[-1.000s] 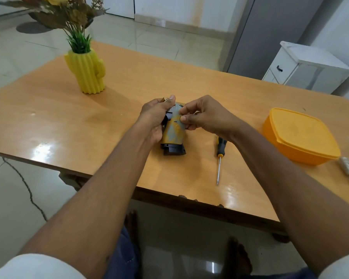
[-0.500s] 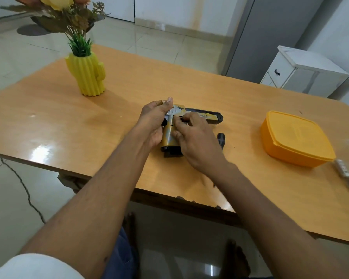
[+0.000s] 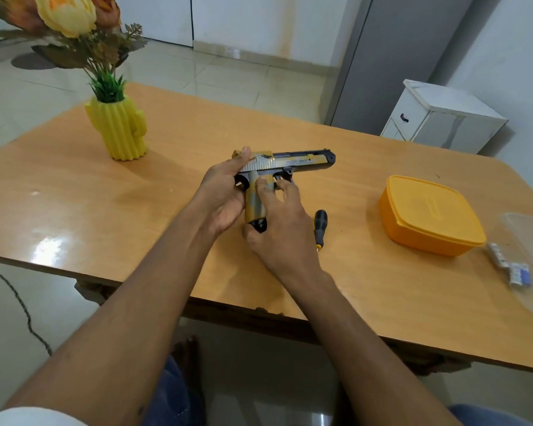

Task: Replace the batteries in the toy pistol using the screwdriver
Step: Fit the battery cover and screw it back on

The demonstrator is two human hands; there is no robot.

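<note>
The table (image 3: 105, 216) runs wide, with bare wood from 7 to 10 o'clock of the pistol (image 3: 285, 162) and its near edge at 6 o'clock under both forearms. A vase (image 3: 117, 130) stands well apart at 10 o'clock. At 3 o'clock sits a lidded box (image 3: 428, 213), and past it, by the right edge, a clear bag with batteries (image 3: 510, 265).

The pistol lies mid-table, barrel toward 3 o'clock, grip toward 6. The left hand (image 3: 222, 195) wraps the rear of the slide and the back of the grip, thumb on top of the slide, fingers curled behind it. The right hand (image 3: 277, 222) clasps the grip from the 4 o'clock side: thumb under its butt, fingertips spread on the grip face and by the trigger guard.

The screwdriver (image 3: 319, 227) lies just beside the right hand at 4 o'clock, handle away, partly hidden by that hand.

Both forearms reach in from 6 and 7 o'clock and meet at the pistol.
</note>
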